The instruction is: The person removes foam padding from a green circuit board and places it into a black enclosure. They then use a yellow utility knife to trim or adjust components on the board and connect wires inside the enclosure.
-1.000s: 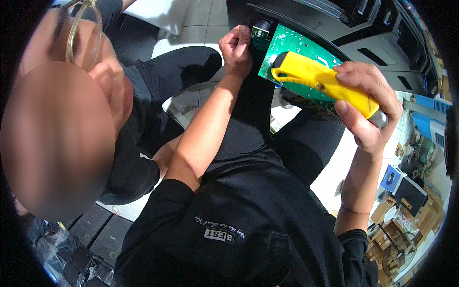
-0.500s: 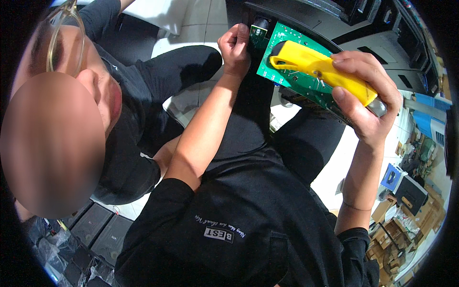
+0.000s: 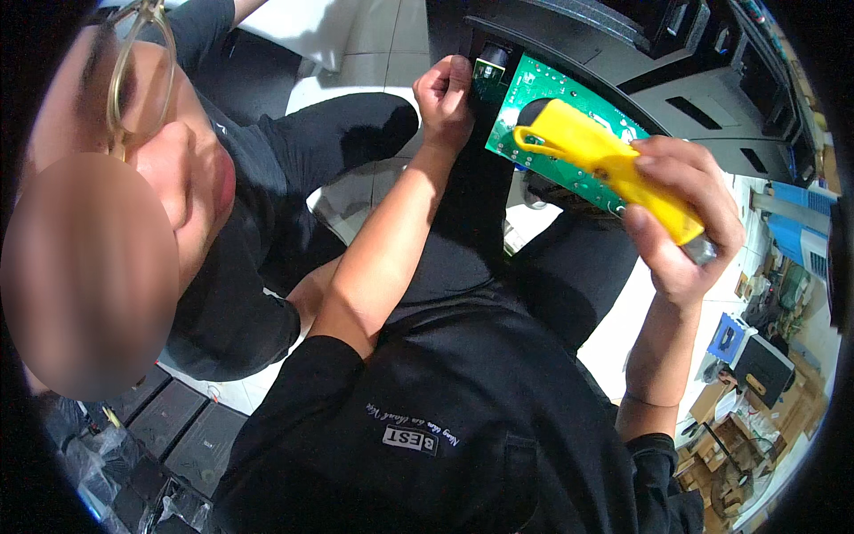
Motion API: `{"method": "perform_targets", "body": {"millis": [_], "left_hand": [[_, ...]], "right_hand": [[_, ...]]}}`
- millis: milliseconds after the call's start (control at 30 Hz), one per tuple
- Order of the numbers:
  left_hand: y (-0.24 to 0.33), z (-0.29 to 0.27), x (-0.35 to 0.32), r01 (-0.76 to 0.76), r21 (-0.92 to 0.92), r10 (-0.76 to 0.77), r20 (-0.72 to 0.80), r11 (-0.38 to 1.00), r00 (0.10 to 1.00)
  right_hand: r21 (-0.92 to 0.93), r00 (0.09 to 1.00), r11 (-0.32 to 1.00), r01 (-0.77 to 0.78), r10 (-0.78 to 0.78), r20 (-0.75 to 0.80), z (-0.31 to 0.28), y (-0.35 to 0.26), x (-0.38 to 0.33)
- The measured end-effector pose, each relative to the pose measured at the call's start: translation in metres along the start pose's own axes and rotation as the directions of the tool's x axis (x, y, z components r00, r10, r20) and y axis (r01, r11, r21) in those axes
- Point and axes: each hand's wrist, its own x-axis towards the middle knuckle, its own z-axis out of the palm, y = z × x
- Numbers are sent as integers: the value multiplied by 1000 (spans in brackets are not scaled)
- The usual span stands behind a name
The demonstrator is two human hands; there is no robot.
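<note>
My right hand point(image 3: 689, 209) is wrapped round a yellow handheld tool point(image 3: 614, 165) with a black front end and a looped yellow strip along its side. The tool's front end is over a green circuit board point(image 3: 543, 89) dotted with solder joints, covering part of it; whether they touch I cannot tell. My left hand point(image 3: 445, 102) is closed, thumb on top, beside the left end of the black casing point(image 3: 480, 36) that holds the board. What sits inside its curled fingers is hidden. A small second board point(image 3: 487, 76) lies between that hand and the green board.
Close on my left sits another person in dark clothes point(image 3: 236, 258). Black cabinets point(image 3: 694, 98) stand beyond the board. Stacked black boxes point(image 3: 191, 436) are at the lower left; cardboard point(image 3: 712, 454) and a blue-and-white object point(image 3: 796, 222) are at the right.
The yellow tool and my right hand have shifted slightly nearer to me, and the tool slants more steeply. My left hand stays closed beside the casing. The whole view has shifted a little.
</note>
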Motion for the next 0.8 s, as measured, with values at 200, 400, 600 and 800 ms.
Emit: {"method": "perform_targets", "body": {"millis": [200, 400, 600, 800], "left_hand": [[5, 0, -3, 11, 37, -11, -8, 999, 1000], [2, 0, -2, 35, -15, -35, 2, 999, 999], [0, 0, -1, 24, 47, -25, 4, 999, 1000], [3, 2, -2, 30, 39, -30, -7, 999, 1000]], "right_hand": [[-69, 996, 995, 66, -62, 64, 11, -1, 8], [-50, 998, 997, 60, -58, 32, 11, -3, 8], [-69, 997, 995, 74, -71, 38, 10, 0, 4], [-71, 998, 996, 59, -57, 32, -5, -2, -4]]}}
